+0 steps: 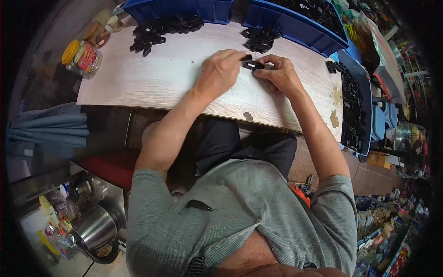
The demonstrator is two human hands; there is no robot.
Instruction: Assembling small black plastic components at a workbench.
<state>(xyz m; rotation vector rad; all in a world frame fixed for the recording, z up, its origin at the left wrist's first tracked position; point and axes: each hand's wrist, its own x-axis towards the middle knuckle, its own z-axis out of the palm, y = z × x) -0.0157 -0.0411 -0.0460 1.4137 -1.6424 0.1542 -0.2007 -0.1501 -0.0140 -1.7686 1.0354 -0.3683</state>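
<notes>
My right hand (pixel 284 77) pinches a small black plastic part (pixel 258 66) between thumb and index finger, low over the white wood-grain table (pixel 152 78). Closed and slightly blurred, my left hand (pixel 220 73) is just left of it. A second small dark piece (pixel 247 58) shows at the left fingertips, next to the first part; its exact kind is too small to tell. Just beyond my hands lies a small heap of black plastic parts (pixel 260 40). A wider heap of similar parts (pixel 159 30) lies at the far left of the table.
Two blue bins (pixel 295 27) (pixel 184 10) line the table's far edge. Another blue bin (pixel 368 111), full of black parts, stands along the right side. A yellow-lidded jar (pixel 83 59) is at the left corner. A metal kettle (pixel 97 226) stands lower left.
</notes>
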